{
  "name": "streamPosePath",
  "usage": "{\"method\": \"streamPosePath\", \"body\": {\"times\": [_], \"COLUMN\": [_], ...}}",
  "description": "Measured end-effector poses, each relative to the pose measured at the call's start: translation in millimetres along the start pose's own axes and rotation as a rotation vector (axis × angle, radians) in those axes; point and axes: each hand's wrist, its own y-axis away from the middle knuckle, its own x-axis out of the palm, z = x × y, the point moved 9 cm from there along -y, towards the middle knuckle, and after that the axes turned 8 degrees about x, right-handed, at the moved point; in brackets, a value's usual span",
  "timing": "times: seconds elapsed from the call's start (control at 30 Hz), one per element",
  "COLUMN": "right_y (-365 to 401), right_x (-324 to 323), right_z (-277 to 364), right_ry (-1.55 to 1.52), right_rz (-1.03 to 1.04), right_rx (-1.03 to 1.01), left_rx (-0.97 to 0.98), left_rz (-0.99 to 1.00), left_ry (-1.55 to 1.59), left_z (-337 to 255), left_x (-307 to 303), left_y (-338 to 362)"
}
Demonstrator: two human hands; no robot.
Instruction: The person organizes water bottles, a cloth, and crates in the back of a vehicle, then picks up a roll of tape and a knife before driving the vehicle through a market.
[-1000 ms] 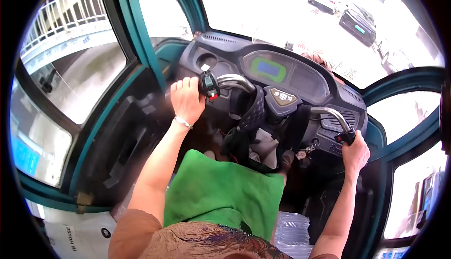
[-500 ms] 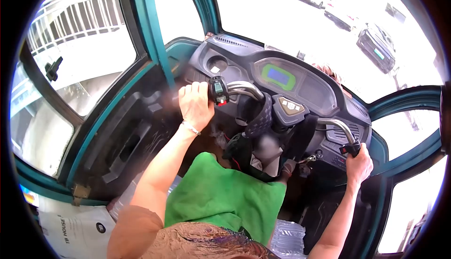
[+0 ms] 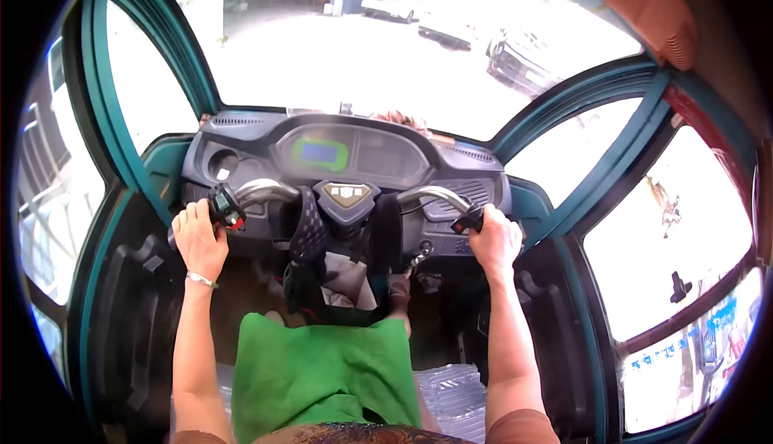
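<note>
My left hand (image 3: 199,237) is wrapped round the left end of the handlebar (image 3: 268,189), beside a black switch box (image 3: 226,206) with a red button. On the right end my right hand (image 3: 496,239) is closed round the grip, next to a smaller black switch block (image 3: 469,219). Both grips are mostly hidden under my fingers. Between the two bars sits a grey centre cover (image 3: 347,201) with a gold-edged emblem. A dark bag (image 3: 306,295) hangs below it, with white paper-like material inside. Keys (image 3: 424,252) hang from the dash, left of my right hand.
Behind the bars is a grey dashboard (image 3: 378,154) with a lit green-edged display (image 3: 320,152). Teal frames (image 3: 129,106) surround the cab windows. Outside, a white car (image 3: 390,3) and a dark car (image 3: 525,61) stand ahead. Green cloth (image 3: 326,371) covers my lap.
My view has swung to the right and levelled, so the dashboard and both hands appear further left. The handlebar looks straighter relative to the dash. Both hands keep their hold.
</note>
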Motion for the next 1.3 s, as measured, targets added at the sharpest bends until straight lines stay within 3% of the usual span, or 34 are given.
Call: {"method": "streamPosePath", "body": {"times": [1.3], "right_y": [-9], "right_x": [6], "right_z": [1], "right_ry": [0.038], "right_rz": [-0.009], "right_rx": [-0.034], "left_rx": [0.014], "left_rz": [0.035], "left_ry": [-0.004], "left_z": [5], "left_x": [-1], "left_y": [17]}}
